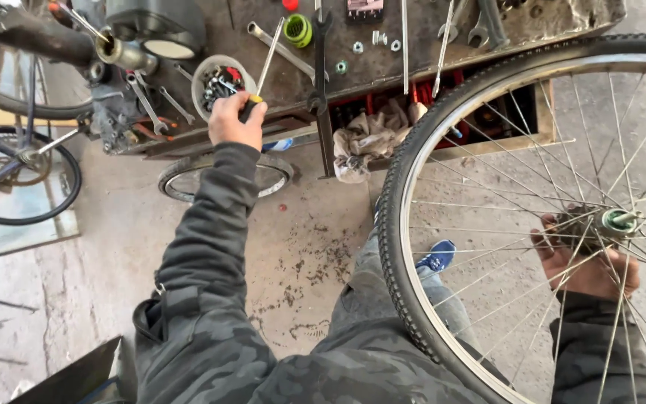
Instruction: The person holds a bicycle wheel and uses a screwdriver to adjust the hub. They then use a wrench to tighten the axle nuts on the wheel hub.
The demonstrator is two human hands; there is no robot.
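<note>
My left hand (233, 120) reaches out to the workbench (383, 67) and grips the black and yellow handle of a long screwdriver (269, 58), whose shaft points up over the bench. My right hand (588, 265) holds the hub (614, 221) of a spoked bicycle wheel (413, 247) with a black tyre, standing upright at my right side; the fingers are behind the spokes. A blue shoe (437, 256) shows through the wheel.
Spanners, nuts, a green cap (297, 30) and a white bowl of small parts (218, 81) lie on the bench. A rag (364, 142) hangs below it. A small tyre (188, 178) lies on the concrete floor; another bicycle (16, 157) stands left.
</note>
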